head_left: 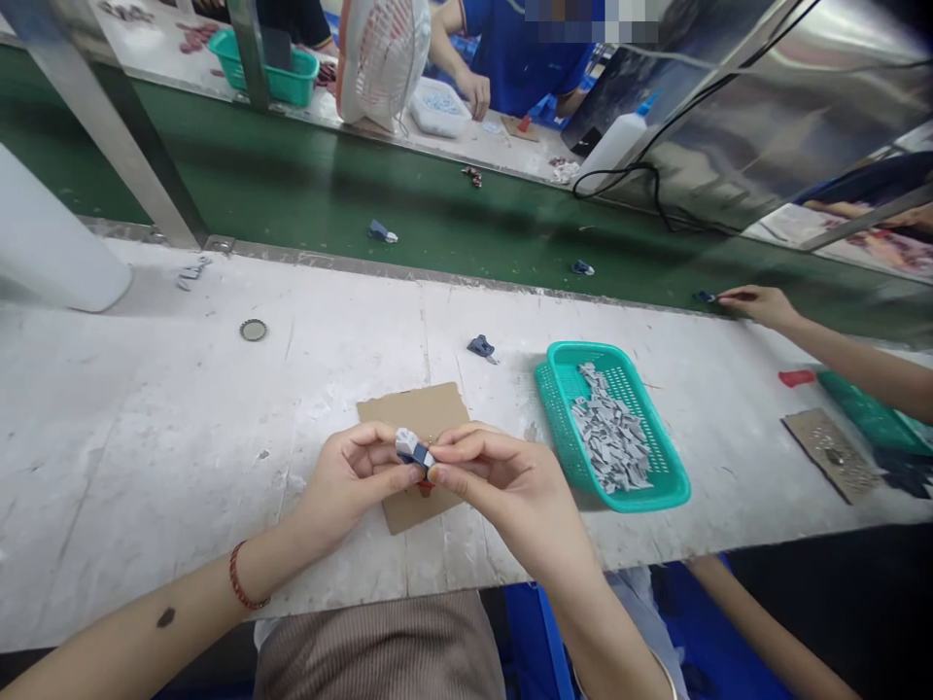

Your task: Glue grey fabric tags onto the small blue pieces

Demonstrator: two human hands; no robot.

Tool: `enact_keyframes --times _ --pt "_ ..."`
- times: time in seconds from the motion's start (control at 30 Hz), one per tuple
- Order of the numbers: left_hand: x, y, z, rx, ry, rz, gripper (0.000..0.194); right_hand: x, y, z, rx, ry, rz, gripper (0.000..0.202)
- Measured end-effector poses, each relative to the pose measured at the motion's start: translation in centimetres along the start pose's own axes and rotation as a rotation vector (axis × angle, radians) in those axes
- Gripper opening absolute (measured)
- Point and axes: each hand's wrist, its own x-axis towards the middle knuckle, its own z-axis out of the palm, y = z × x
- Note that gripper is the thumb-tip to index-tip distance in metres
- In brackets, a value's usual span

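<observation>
Above a piece of brown cardboard [415, 403], both my hands pinch one small blue and light grey part [415, 450]. My left hand [354, 481] grips it from the left with thumb and fingers. From the right, my right hand [502, 476] holds its other end between thumb and forefinger. Just below the fingertips a small red-orange piece [425, 489] shows, mostly hidden. Right of my hands stands a green basket [558, 437] with many small grey pieces [612, 433]. A loose dark blue part [482, 347] lies on the white table behind the cardboard.
Behind the table runs a green belt [292, 214] with small blue parts [381, 231] on it. At right, a co-worker's hand [762, 303] touches a part there. A bottle cap [253, 331] and grey pieces [193, 273] lie left. A fan [383, 63] stands across the belt.
</observation>
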Motion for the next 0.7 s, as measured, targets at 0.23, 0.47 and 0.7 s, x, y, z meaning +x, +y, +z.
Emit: enact_keyframes --times 0.23,0.47,0.7 --pt "-0.2 0.5 0.4 -0.022 -0.01 -0.038 0.018 0.3 0.7 0.0 0.172 -0.066 0.111 0.024" --pt "0.0 0.1 0.2 -0.051 0.044 -0.073 0.021 -0.1 1.1 1.6 0.199 0.06 0.035 0.026" --pt "0.7 0.6 1.3 -0.055 0.084 -0.054 0.031 0.9 2.2 2.3 0.103 0.246 -0.155 0.023"
